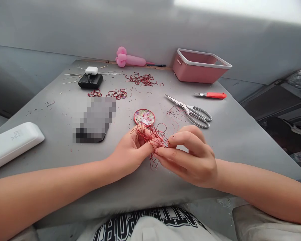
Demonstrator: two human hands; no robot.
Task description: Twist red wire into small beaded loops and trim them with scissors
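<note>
A loose tangle of thin red cord (157, 134) is held between both hands over the near middle of the table. My left hand (134, 147) is closed around the bundle, its thumb pressing the strands. From the right, my right hand (190, 154) pinches strands of the same cord with thumb and fingers. Just beyond my left fingers lies a round, red-rimmed dish (144, 116) holding small colourful pieces; cord loops overlap its near edge. Scissors (190, 110) lie slightly open beyond my right hand, with a few stray red strands beside them.
A red-handled craft knife (213, 95) and a pink bin (198, 68) are at the right. Red cord pieces (142, 79) and a pink balloon (131, 60) lie at the back. Leftward are a blurred flat dark object (96, 120), a black box (90, 81) and a white device (16, 144).
</note>
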